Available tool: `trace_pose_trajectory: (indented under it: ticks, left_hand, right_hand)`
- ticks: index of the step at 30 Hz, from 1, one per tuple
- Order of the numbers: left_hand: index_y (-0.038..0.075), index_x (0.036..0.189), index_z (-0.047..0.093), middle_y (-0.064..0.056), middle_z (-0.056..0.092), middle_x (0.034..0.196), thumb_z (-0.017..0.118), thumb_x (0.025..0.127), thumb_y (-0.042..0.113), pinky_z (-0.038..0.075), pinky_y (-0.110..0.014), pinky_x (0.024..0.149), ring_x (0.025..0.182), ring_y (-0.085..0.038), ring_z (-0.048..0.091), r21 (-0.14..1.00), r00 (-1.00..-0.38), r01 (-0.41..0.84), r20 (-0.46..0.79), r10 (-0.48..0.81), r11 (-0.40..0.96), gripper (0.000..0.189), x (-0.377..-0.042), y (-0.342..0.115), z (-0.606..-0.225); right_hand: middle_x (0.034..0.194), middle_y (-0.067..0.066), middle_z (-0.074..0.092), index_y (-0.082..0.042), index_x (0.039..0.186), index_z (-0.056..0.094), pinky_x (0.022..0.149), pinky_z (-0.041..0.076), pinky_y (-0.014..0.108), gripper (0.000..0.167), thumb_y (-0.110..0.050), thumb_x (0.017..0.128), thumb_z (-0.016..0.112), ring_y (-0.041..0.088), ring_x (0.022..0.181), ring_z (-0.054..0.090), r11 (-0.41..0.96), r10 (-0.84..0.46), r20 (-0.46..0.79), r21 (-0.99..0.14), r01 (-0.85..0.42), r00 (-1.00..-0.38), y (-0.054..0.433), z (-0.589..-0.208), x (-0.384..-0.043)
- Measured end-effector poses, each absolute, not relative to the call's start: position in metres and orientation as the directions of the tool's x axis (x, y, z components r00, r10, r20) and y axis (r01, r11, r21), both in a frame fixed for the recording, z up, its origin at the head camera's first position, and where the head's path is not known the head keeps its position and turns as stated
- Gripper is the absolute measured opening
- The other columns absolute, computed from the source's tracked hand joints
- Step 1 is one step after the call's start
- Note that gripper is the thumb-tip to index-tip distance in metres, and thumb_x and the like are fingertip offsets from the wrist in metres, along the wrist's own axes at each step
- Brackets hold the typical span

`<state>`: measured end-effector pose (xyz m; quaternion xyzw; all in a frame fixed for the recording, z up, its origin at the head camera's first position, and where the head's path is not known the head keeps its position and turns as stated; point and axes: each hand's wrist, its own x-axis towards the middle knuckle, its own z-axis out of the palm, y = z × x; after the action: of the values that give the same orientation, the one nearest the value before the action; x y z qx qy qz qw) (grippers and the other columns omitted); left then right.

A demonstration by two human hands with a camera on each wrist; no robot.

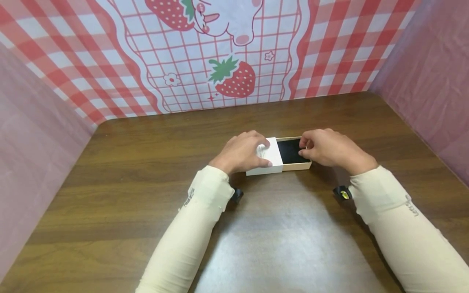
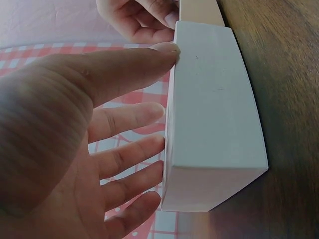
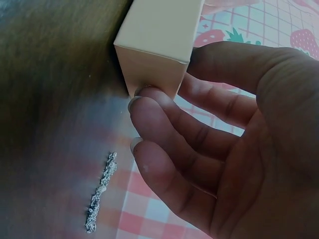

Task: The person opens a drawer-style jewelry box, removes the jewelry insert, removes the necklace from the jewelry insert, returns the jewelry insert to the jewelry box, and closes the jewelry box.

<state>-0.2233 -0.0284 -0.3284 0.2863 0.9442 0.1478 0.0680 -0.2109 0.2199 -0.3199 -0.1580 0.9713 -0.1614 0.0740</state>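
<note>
A slide-out box lies flat on the table, its white sleeve (image 1: 270, 154) at the left and its cream inner tray (image 1: 297, 167) drawn partly out to the right. Inside the tray is a black insert (image 1: 289, 151). My left hand (image 1: 242, 152) rests on top of the sleeve, thumb at the near edge and fingers fairly straight across it. At the tray's right end, my right hand (image 1: 329, 147) curls over the end wall. Its thumb and index fingertips are over the black insert, while other fingers (image 3: 164, 119) lie against the outer end face.
The box stands on a brown wood-grain table (image 1: 146, 195). A strawberry-patterned cloth (image 1: 234, 77) hangs behind it, with pink cloth (image 1: 421, 81) at the sides. A thin crinkled silvery strip (image 3: 101, 194) shows beside the right fingers in the right wrist view.
</note>
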Motion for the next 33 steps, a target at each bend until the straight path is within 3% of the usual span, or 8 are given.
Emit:
trace_pose_trajectory:
  ticks: [8,13,33]
  left_hand:
    - [0.021,0.134,0.064,0.000,0.053,0.144,0.075,0.087,0.049,0.034,-0.042,0.110,0.132,-0.020,0.045,0.321,-0.825,0.525,-0.034,0.564,0.788,0.056,-0.2232,-0.0281,-0.3279]
    - [0.021,0.133,0.064,0.000,0.053,0.144,0.075,0.087,0.049,0.034,-0.042,0.111,0.133,-0.020,0.045,0.323,-0.827,0.522,-0.036,0.561,0.790,0.056,-0.2226,-0.0285,-0.3278]
    - [0.021,0.132,0.065,0.001,0.054,0.142,0.074,0.087,0.050,0.035,-0.042,0.110,0.132,-0.020,0.046,0.311,-0.822,0.534,-0.026,0.568,0.786,0.055,-0.2235,-0.0299,-0.3294]
  right_hand:
    - [0.072,0.003,0.056,-0.012,0.086,0.060,0.056,0.038,0.037,0.020,-0.028,0.091,0.072,0.021,0.066,0.052,0.912,-0.304,-0.099,-0.318,-0.259,-0.947,0.2194,-0.3203,-0.2087]
    - [0.068,0.005,0.053,-0.013,0.080,0.057,0.053,0.036,0.036,0.024,-0.028,0.091,0.073,0.021,0.060,0.050,0.915,-0.284,-0.105,-0.325,-0.237,-0.953,0.2184,-0.3228,-0.2072]
    - [0.067,0.003,0.053,-0.013,0.079,0.059,0.052,0.037,0.036,0.032,-0.040,0.091,0.072,0.019,0.060,0.050,0.927,-0.276,-0.147,-0.300,-0.223,-0.950,0.2139,-0.3264,-0.2078]
